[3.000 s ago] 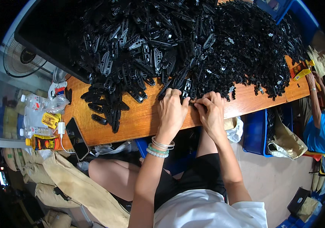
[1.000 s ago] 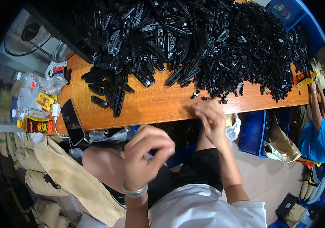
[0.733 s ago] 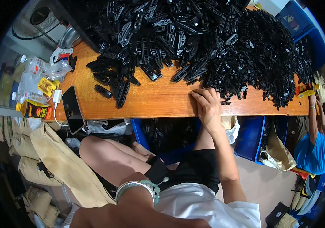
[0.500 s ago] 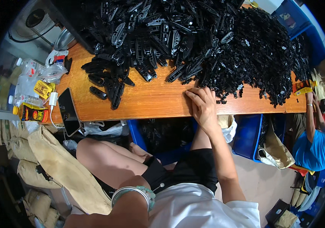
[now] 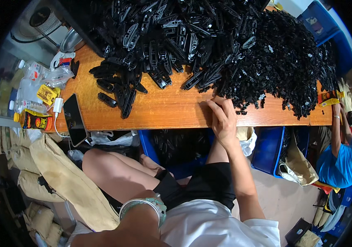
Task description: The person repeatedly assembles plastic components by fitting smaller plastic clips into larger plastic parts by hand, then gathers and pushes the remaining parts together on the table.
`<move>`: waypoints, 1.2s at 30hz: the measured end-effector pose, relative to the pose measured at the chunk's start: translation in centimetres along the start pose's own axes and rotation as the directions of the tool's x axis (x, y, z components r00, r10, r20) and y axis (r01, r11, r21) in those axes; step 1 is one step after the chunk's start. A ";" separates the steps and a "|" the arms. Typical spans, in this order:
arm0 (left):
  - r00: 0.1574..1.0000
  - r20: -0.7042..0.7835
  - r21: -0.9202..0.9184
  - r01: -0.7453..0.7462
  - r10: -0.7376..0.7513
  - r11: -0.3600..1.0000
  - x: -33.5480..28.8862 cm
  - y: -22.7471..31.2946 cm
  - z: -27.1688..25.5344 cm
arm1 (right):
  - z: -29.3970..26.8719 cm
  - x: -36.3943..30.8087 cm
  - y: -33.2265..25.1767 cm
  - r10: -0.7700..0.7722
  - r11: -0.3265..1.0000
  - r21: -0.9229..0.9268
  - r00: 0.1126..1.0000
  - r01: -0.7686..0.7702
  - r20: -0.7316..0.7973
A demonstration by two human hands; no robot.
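Note:
At the near edge of a heap of small black plastic parts (image 5: 274, 61), my right hand (image 5: 224, 123) rests over the wooden tabletop with its fingers curled down. Its thumb and fingertips come together, and anything between them is too small or hidden to make out. My left forearm is raised close in front of me, with a silver bangle and green beaded bracelet (image 5: 159, 208) at the wrist. Only a sliver of my left hand (image 5: 145, 194) shows past the bracelet; its fingers are hidden. Longer black plastic clip-shaped pieces (image 5: 151, 53) are piled left of the small parts.
A phone (image 5: 75, 121) lies on the table's left edge by a white charger (image 5: 58, 105), plastic bottles and snack packets. Blue bins (image 5: 268, 152) stand below the table. A co-worker in a blue shirt (image 5: 340, 164) sits at the right. Tan sacks (image 5: 68, 181) lie at the left.
My right hand has drawn back slightly toward me from the small-parts heap, its fingers more bent. My left wrist has shifted a little to the left.

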State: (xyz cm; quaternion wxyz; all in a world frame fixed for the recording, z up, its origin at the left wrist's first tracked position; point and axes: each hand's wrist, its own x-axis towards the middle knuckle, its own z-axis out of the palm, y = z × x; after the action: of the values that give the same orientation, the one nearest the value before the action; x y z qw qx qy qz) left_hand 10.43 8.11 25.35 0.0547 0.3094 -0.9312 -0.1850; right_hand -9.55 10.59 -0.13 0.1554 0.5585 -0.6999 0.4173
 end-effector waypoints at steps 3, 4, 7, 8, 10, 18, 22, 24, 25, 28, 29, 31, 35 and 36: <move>0.978 -0.204 -0.180 -0.081 0.043 0.980 0.4 -1.5 3.1 | 0.6 -0.5 0.0 0.057 0.997 0.062 0.997 -0.054 -0.053; 0.961 -0.271 -0.236 -0.123 0.056 0.964 0.6 -2.3 4.1 | 0.5 -0.6 0.0 0.060 0.997 0.061 0.997 -0.057 -0.055; 0.884 -0.463 -0.370 -0.252 0.058 0.894 3.8 -3.9 6.7 | 0.7 -0.6 -0.5 0.068 0.992 0.111 0.994 -0.059 -0.080; 0.850 -0.525 -0.398 -0.294 0.047 0.869 4.6 -5.7 6.8 | 0.9 -0.7 -0.9 0.082 0.981 0.183 0.994 -0.068 -0.071; 0.785 -0.618 -0.504 -0.439 0.044 0.744 9.3 -5.9 10.8 | 0.2 -1.4 0.8 0.122 0.981 0.160 0.990 -0.109 -0.068; 0.875 -0.467 -0.178 -0.237 0.130 0.955 17.1 -10.2 21.0 | 0.9 -1.8 -0.6 0.156 0.987 0.041 0.986 -0.154 -0.061; 0.899 -0.411 -0.144 -0.225 0.148 0.964 17.6 -10.6 20.8 | 0.9 -1.9 -0.7 0.165 0.985 0.071 0.984 -0.160 -0.067; 0.899 -0.405 -0.110 -0.229 0.166 0.967 16.9 -11.0 20.7 | 1.0 -1.9 -0.7 0.166 0.985 0.065 0.984 -0.162 -0.069; 0.899 -0.402 -0.107 -0.231 0.171 0.967 16.3 -11.1 20.9 | 0.9 -1.9 -0.6 0.162 0.984 0.085 0.983 -0.155 -0.084; 0.864 -0.500 -0.206 -0.190 0.064 0.960 13.1 -11.7 21.5 | 0.6 -1.8 -1.1 0.187 0.970 0.177 0.976 -0.167 -0.108; 0.919 -0.373 -0.607 -0.136 -0.129 0.783 12.0 -11.7 22.0 | 0.5 -1.7 -1.1 0.214 0.954 0.239 0.970 -0.183 -0.113; 0.976 -0.052 -0.971 0.000 -0.210 0.238 9.8 -11.2 21.8 | 0.4 -2.2 -2.2 0.452 0.788 0.497 0.889 -0.364 -0.066; 0.998 0.004 -0.999 0.007 -0.057 0.052 7.1 -10.5 21.4 | -0.3 -2.0 -4.6 0.539 0.559 0.710 0.839 -0.427 0.080; 0.998 0.010 -0.999 0.013 -0.058 0.053 6.9 -10.9 21.0 | -0.6 -2.1 -4.8 0.437 0.620 0.685 0.894 -0.382 0.103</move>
State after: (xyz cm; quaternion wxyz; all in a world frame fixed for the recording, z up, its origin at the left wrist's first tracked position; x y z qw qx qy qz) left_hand 6.35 2.47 1.69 0.2631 0.2129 -0.5396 -0.7709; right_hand -4.61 12.26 0.79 -0.1369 0.3852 -0.5957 0.6913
